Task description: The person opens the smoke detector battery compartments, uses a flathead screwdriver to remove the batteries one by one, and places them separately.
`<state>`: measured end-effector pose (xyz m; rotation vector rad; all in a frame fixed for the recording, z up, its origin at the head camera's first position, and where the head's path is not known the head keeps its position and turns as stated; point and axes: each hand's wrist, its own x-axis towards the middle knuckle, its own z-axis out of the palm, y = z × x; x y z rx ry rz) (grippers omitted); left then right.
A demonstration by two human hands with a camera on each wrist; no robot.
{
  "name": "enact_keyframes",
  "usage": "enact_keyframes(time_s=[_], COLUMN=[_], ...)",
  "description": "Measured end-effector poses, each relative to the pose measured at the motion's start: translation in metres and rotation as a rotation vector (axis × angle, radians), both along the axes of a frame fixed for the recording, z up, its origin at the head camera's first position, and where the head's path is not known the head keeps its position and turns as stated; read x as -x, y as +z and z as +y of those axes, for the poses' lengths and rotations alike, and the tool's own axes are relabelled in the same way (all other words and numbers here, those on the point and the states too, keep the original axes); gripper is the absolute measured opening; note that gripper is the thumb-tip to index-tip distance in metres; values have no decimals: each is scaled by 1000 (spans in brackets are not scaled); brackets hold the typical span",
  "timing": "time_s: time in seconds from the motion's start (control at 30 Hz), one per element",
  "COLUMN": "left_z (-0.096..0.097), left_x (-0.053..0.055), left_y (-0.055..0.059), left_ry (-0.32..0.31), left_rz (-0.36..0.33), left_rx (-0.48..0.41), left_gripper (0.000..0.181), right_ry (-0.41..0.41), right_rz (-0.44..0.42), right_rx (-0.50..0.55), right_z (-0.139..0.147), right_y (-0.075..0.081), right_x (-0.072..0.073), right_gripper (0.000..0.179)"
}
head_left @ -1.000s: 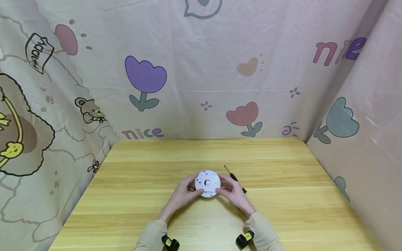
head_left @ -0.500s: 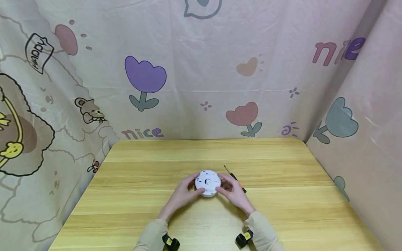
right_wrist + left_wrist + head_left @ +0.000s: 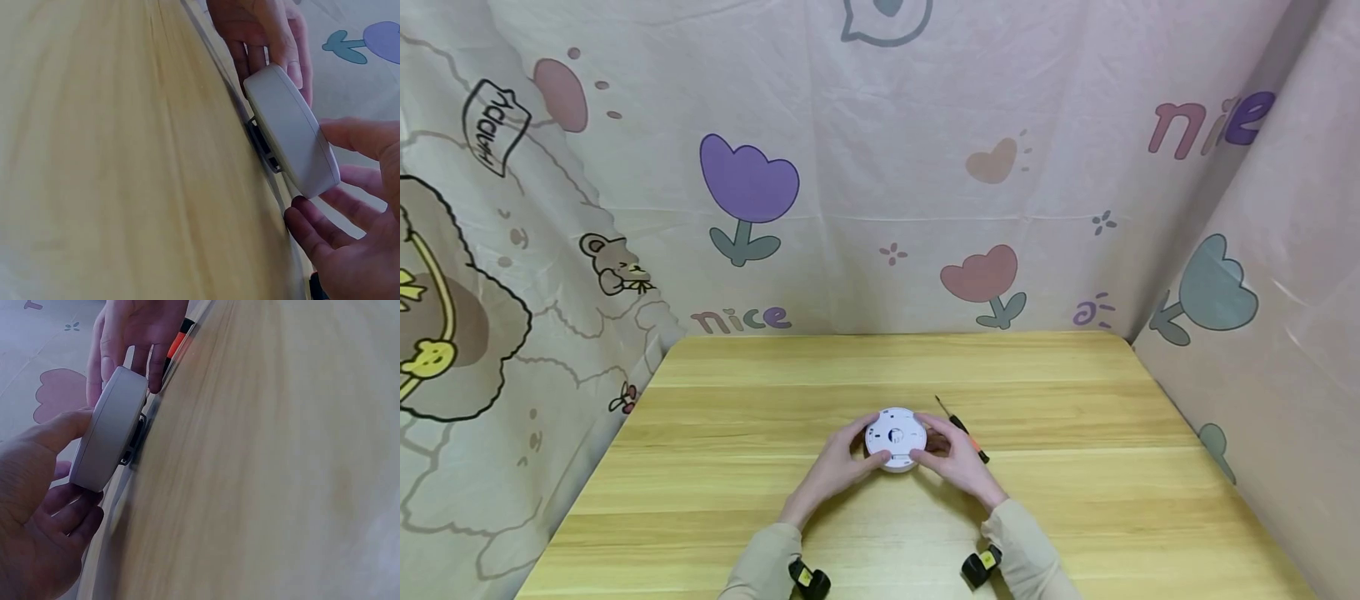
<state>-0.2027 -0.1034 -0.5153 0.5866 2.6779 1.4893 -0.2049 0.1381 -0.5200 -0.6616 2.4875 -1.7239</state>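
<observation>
Both hands hold a white round smoke detector [image 3: 896,427] over the middle of the table. Its flat face, with small slots and a round centre opening, is turned up toward the head view. My left hand [image 3: 841,457] grips the left rim, thumb on the near face. On the opposite rim, my right hand [image 3: 961,463] does the same. Both wrist views show the detector's smooth side [image 3: 111,428] and a black slotted part [image 3: 262,145] projecting underneath, close above the table. Several fingertips of each hand are under or behind the body.
A small screwdriver [image 3: 957,422] with a black and orange handle lies just beyond the right hand. The wooden table [image 3: 715,467] ends at a patterned cloth [image 3: 865,167] behind. Black wrist cameras [image 3: 981,568] hang at both beige sleeves [image 3: 1026,546].
The detector has tilted slightly, so more of its near side shows. The right fingers and thumb have shifted a little inward on the rim. The screwdriver has not moved.
</observation>
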Motion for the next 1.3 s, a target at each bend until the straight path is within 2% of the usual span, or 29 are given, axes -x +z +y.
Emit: enact_keyframes(time_s=[0.13,0.37,0.63,1.0,1.3], left_z=[0,1,2,2,3], left_x=[0,-1,-1,0,1], left_y=[0,1,2,1,1], left_ry=[2,2,6,-24,-38], left_rz=[-12,-37,-56,-85,-107], left_rx=[5,19,12,-45,-70], left_gripper=[72,72,72,71,70], right_ry=[9,-20,-15,-20,-9], right_rz=[29,-22,-79,-97,-95], right_rx=[-43,-90,-37,-27,-43], right_z=[1,2,2,1,2], right_y=[3,5,7,7,9], right_x=[2,4,6,5,9], right_gripper=[60,61,62,63,62])
